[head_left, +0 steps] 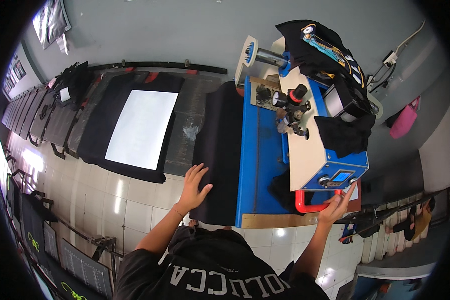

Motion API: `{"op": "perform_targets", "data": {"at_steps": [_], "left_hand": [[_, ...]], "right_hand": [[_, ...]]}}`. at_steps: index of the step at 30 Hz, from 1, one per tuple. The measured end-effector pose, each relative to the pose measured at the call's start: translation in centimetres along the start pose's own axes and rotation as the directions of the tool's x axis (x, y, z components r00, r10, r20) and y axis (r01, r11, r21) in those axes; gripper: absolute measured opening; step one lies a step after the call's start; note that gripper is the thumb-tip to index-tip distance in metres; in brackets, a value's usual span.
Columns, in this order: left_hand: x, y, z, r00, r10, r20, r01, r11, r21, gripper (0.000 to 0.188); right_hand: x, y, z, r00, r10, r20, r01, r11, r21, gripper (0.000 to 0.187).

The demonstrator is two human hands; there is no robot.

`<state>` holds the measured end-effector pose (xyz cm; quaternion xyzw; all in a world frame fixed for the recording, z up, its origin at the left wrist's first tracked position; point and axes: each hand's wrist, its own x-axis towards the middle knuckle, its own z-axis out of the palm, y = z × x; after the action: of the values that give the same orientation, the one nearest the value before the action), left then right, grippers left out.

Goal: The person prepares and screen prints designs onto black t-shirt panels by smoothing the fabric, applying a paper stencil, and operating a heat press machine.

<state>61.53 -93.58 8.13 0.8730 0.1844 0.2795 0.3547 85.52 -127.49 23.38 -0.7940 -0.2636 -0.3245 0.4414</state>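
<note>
White light flared at the left edge and glinted off the tiled floor (pixel 135 215) as a blue display (pixel 342 176) glowed; fisheye distortion bowed lines near blackened corners around a sharper center.

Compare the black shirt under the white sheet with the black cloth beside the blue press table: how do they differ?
The black shirt carries a white sheet; the black cloth has none showing on it. The black shirt looks broader in this view, the black cloth narrower and longer. The left hand is at the black cloth's left edge, while no hand is on the black shirt. Both are black fabric, laid out.
</note>
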Motion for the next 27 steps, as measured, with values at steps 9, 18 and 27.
{"op": "perform_targets", "data": {"at_steps": [9,18,27], "left_hand": [[-5.3,-0.8,3.4,0.974,-0.208,-0.087,0.211,0.977,0.019,0.04],[-12.9,-3.1,1.3,0.892,-0.431,-0.139,0.432,0.902,-0.025,0.026],[-13.8,-9.2,-4.8,0.584,-0.798,-0.146,0.659,0.572,-0.488,0.036]], "right_hand": [[0.3,1.9,-0.3,0.999,-0.05,0.0,0.05,0.997,0.052,0.065],[0.3,0.6,-0.5,0.998,0.058,0.013,-0.059,0.995,0.085,0.062],[-1.9,-1.7,-0.6,0.977,0.177,-0.122,-0.148,0.966,0.212,0.047]]}}
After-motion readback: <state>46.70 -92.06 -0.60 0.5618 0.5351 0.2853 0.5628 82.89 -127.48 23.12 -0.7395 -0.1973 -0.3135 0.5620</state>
